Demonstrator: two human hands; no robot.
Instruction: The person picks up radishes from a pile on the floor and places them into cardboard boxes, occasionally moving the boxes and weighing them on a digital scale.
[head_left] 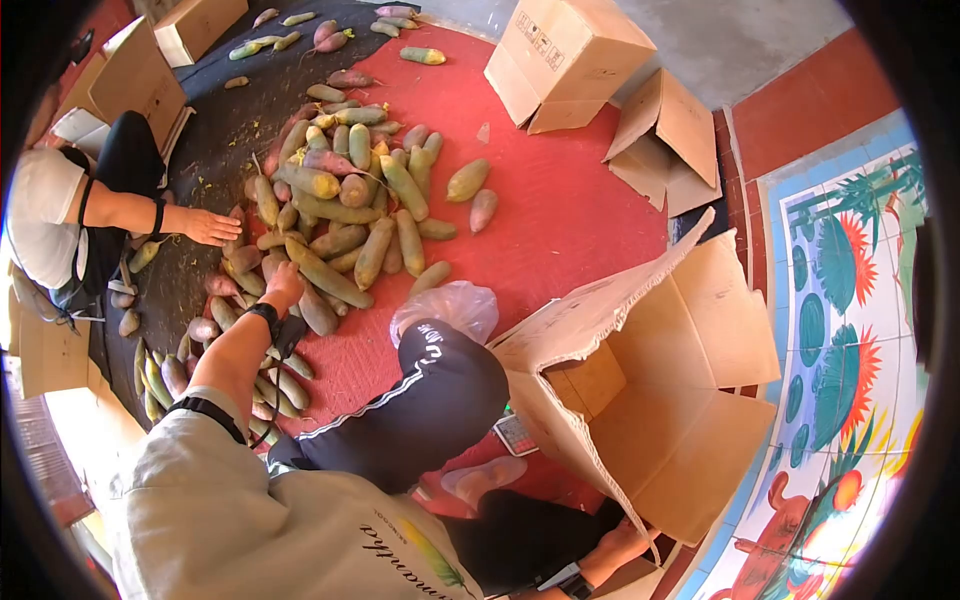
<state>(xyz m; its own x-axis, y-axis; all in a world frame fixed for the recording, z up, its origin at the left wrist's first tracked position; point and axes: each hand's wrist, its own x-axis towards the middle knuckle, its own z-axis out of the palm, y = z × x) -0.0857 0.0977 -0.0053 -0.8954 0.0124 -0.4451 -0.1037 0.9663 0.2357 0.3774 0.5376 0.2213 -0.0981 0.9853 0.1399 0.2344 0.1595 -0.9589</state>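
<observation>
My left hand (283,288) reaches into a pile of green and reddish radishes (375,250), its fingers closed at the end of a long radish (328,274). The fingertips are partly hidden among the radishes. At the lower right, my right hand (617,552) grips the bottom edge of a large open cardboard box (650,425). That box lies tilted with its mouth toward me and its flaps spread. Beside my knee is a thin clear plastic bag (462,308).
A person at the left stretches a flat hand (212,227) over the pile's edge. Two cardboard boxes (562,62) (668,145) stand at the back right. A small scale (514,435) sits by the large box. Radishes lie on red carpet (520,240) and dark cloth. A painted tile wall (805,330) borders the right.
</observation>
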